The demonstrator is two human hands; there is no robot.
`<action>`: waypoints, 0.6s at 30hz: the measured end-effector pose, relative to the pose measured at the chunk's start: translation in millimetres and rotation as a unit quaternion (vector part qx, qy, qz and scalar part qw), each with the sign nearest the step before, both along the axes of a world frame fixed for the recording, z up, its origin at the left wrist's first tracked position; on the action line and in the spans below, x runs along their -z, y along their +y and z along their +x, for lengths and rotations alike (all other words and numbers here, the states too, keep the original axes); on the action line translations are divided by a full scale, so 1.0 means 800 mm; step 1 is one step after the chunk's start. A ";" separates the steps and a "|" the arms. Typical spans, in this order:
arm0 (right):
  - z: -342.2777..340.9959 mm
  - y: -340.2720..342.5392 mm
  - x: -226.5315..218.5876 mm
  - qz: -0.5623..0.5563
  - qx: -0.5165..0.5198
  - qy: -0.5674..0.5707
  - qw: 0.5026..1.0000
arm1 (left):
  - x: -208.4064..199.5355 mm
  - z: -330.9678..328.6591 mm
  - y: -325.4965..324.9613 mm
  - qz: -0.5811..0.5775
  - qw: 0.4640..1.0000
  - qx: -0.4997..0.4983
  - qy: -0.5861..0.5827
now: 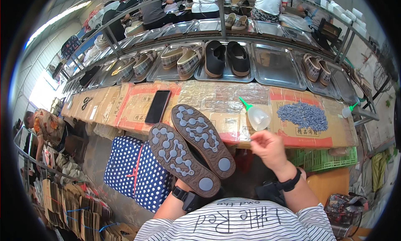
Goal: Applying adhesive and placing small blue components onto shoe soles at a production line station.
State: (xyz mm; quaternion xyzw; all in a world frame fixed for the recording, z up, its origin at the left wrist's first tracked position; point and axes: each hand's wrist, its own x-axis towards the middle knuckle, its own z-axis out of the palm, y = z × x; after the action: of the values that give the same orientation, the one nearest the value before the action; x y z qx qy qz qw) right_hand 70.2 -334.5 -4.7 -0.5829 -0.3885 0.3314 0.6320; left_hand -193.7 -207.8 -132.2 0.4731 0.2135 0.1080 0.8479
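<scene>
A pair of shoes (pixel 190 147) lies soles up in front of me, over the near table edge. Their brown soles carry raised blue-grey dots joined by lines. My left hand (pixel 182 185) reaches under the pair and holds it; the shoes hide its fingers. My right hand (pixel 268 149) hovers at the table's front edge, thumb and fingertips pinched together; anything between them is too small to make out. Just beyond it is a translucent squeeze bottle (pixel 258 117) with a green nozzle, apart from the fingers. A pile of small blue-grey pieces (pixel 304 116) lies farther right.
Cardboard covers the table (pixel 209 92), with a black phone (pixel 158 106) and scissors (pixel 86 103) on it. A second bottle (pixel 348 110) stands far right. Behind, metal trays (pixel 279 69) on a rack hold shoes (pixel 227 59). Polka-dot fabric (pixel 138 170) and a green crate (pixel 323 158) are below.
</scene>
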 end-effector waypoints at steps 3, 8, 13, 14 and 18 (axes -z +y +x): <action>-0.039 0.023 -0.006 -0.054 -0.120 0.064 0.989 | 0.003 -0.006 -0.005 0.009 1.000 -0.005 0.001; -0.064 0.059 0.019 0.008 -0.133 -0.109 0.985 | 0.015 -0.014 -0.015 0.023 1.000 -0.014 0.004; -0.064 0.064 0.021 0.057 -0.126 -0.199 0.970 | 0.023 -0.024 -0.019 0.033 0.999 -0.019 0.008; -0.065 0.064 0.019 0.037 -0.129 -0.178 0.975 | 0.022 -0.022 -0.017 0.034 0.999 -0.021 0.009; -0.066 0.067 0.011 -0.047 -0.131 -0.111 0.984 | 0.024 -0.024 -0.013 0.043 0.999 -0.024 0.014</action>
State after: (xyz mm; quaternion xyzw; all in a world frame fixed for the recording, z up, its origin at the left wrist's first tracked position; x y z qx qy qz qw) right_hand 17.1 -280.8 -13.2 -0.5891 -0.5132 0.3631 0.5077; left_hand -213.3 -218.2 -151.8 0.5050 0.2320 0.1309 0.8210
